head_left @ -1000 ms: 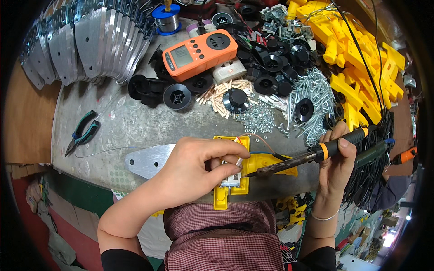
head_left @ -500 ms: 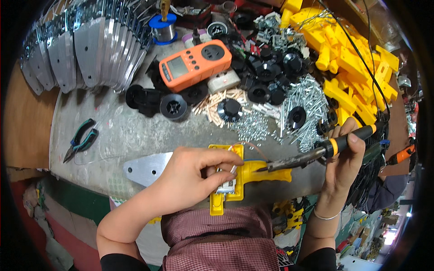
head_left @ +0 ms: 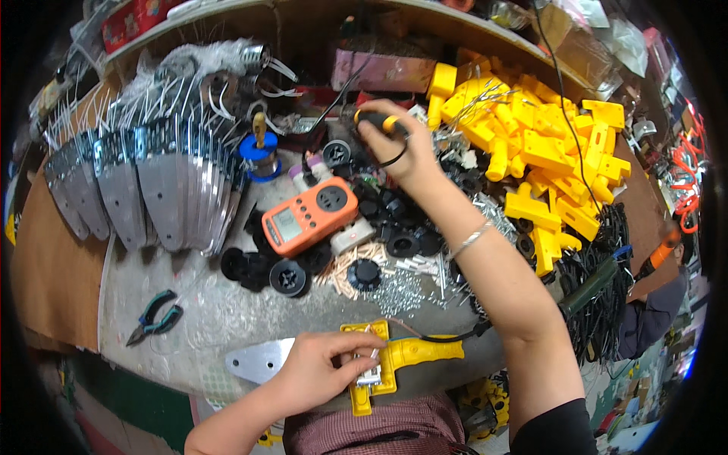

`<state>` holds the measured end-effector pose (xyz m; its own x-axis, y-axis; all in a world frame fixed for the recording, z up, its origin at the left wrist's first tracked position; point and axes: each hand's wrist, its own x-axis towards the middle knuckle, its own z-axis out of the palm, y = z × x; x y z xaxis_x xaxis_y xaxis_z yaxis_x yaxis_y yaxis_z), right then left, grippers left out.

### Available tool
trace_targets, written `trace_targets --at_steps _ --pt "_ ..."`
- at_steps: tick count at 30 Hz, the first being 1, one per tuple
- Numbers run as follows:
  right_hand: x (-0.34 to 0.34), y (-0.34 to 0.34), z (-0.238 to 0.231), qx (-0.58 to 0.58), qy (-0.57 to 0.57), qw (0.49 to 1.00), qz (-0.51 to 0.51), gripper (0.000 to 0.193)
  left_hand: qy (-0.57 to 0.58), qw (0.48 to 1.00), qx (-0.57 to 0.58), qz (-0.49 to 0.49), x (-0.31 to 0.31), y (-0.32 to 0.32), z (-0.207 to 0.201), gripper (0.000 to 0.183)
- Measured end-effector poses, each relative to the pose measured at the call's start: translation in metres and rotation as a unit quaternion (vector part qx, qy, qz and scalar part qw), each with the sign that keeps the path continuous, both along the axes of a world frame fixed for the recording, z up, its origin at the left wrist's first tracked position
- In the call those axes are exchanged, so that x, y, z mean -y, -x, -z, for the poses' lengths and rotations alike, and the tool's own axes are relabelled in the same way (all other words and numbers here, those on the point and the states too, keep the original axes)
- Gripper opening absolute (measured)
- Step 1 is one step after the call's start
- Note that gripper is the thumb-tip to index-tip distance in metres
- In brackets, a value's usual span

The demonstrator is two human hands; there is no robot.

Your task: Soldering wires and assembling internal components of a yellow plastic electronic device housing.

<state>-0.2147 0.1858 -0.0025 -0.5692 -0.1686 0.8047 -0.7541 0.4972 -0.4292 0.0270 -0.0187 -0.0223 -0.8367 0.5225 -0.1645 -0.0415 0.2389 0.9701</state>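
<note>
At the near edge of the bench, my left hand (head_left: pixel 311 373) pinches at a small white-and-metal part (head_left: pixel 370 376) in an open yellow plastic housing (head_left: pixel 426 350). A grey metal plate (head_left: pixel 262 359) with holes extends left from under that hand. A dark cord runs along the housing's handle. My right hand (head_left: pixel 413 158) is stretched far across the bench, closed around the black-and-yellow handle of a soldering iron (head_left: pixel 385 123). Its metal shaft is hidden at this moment. Nearby are a blue spool of solder wire (head_left: pixel 262 157) and an orange meter (head_left: pixel 312 214) with a socket.
Teal-handled pliers (head_left: pixel 156 317) lie at left, below a row of grey metal plates (head_left: pixel 171 189). Black knobs (head_left: pixel 290 277), loose screws (head_left: pixel 398 293) and small pale sticks cover the middle. Yellow housings (head_left: pixel 546 144) are heaped at right, beside bundled black cords (head_left: pixel 599 303).
My right hand has moved the soldering iron from beside the yellow housing to the far middle of the bench. The view has tilted up; my left hand stays at the housing.
</note>
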Motion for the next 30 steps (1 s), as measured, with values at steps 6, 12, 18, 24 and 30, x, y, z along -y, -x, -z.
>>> trace_targets --at_steps 6,12,18,24,30 --pt "-0.009 -0.002 0.009 0.186 -0.085 0.973 0.105 0.041 0.004 1.0 -0.005 -0.006 0.004 -0.006 0.004 0.022" --pt "-0.043 -0.066 -0.031 0.252 -0.035 0.966 0.047 0.026 0.0 1.0 -0.012 -0.026 0.008 -0.009 0.008 0.021" --pt "-0.034 -0.233 -0.044 0.455 0.05 0.888 -0.052 0.013 0.018 0.995 -0.093 -0.032 0.005 -0.004 -0.001 0.021" --pt "-0.008 -0.312 0.029 0.401 0.084 0.903 -0.127 0.038 -0.004 0.998 -0.066 -0.021 -0.002 0.004 -0.004 0.024" --pt "0.007 -0.316 0.041 0.444 0.029 0.891 -0.093 0.049 0.046 0.998 -0.044 -0.019 0.0 -0.001 -0.007 0.024"
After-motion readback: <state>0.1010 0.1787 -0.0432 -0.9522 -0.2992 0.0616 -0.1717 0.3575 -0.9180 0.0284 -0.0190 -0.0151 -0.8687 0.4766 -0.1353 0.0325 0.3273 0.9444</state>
